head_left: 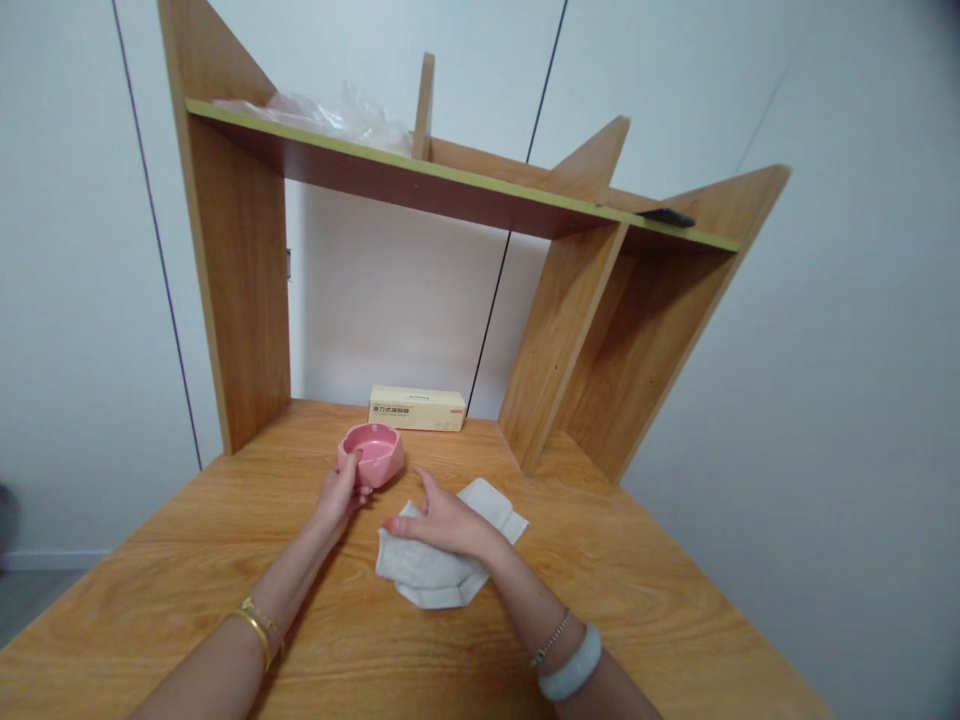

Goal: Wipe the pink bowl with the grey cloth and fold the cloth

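Note:
A pink faceted bowl, like an ashtray (384, 468), is gripped at its near left rim by my left hand (346, 490), thumb inside and fingers beneath. It is tipped slightly toward me. To its right, my right hand (439, 515) hovers with thumb and fingers apart and nothing between them. Below that hand a crumpled white cloth (427, 570) lies on the wooden desk, partly covered by the hand and forearm.
A long cream box (417, 410) with printed lettering stands at the back of the desk (360, 640). Wooden shelf uprights (555, 340) rise on both sides. Clear plastic wrapping (337, 118) and a flat black object (667, 217) lie on the upper shelf.

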`<state>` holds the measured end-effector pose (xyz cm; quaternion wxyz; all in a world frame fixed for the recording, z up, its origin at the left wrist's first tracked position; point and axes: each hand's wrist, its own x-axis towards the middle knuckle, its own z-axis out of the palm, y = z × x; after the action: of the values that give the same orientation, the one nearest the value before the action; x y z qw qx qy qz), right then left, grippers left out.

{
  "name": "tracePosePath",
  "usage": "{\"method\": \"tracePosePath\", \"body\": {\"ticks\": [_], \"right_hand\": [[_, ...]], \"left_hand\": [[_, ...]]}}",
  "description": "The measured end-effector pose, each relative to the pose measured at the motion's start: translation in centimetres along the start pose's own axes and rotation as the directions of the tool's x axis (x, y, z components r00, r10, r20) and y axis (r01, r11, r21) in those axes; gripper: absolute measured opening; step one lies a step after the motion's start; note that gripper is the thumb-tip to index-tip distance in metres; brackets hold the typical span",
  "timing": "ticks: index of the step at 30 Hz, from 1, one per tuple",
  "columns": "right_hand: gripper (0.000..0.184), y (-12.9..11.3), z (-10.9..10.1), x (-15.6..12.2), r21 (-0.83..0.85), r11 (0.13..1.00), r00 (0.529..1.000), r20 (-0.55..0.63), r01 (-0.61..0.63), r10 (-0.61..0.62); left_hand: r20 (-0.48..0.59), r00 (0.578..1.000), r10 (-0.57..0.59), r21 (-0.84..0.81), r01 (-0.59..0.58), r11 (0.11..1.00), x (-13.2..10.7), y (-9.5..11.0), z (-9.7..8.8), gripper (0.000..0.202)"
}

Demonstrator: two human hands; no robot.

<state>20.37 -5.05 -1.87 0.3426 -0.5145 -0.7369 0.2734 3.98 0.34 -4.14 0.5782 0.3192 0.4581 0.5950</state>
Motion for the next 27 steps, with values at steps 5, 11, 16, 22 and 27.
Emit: {"method": "tracePosePath", "body": {"ticks": [5, 11, 16, 22, 27], "right_hand": [[0.017, 1.7, -4.0, 0.4, -0.289, 0.955, 0.997, -0.028, 0.066, -0.078], [0.018, 4.2, -6.1, -2.4, -0.549, 0.836, 0.997, 0.054, -0.009, 0.047], [0.024, 3.5, -7.2, -5.6, -0.610, 0.789, 0.983, 0.096, -0.067, 0.158], [0.013, 2.0, -9.2, -6.6, -0.662, 0.719, 0.941, 0.059, -0.212, 0.332], [0.039, 0.3, -5.9, -2.1, -0.303, 0.931, 0.978, -0.111, -0.202, 0.176]], "left_hand": [[0.011, 0.999, -0.043, -0.041, 0.043, 0.998, -0.5, 0.4, 0.0, 0.032], [-0.002, 0.994, -0.109, -0.032, 0.109, 0.993, -0.5, 0.6, 0.1, 0.027], [-0.029, 0.991, -0.131, -0.007, 0.130, 0.991, -0.1, 0.5, 0.2, 0.028], [-0.003, 0.996, -0.093, 0.038, 0.093, 0.995, -0.3, 0.4, 0.2, 0.031], [0.068, 0.997, -0.024, 0.092, 0.017, 0.996, -0.6, 0.1, 0.2, 0.031]]}}
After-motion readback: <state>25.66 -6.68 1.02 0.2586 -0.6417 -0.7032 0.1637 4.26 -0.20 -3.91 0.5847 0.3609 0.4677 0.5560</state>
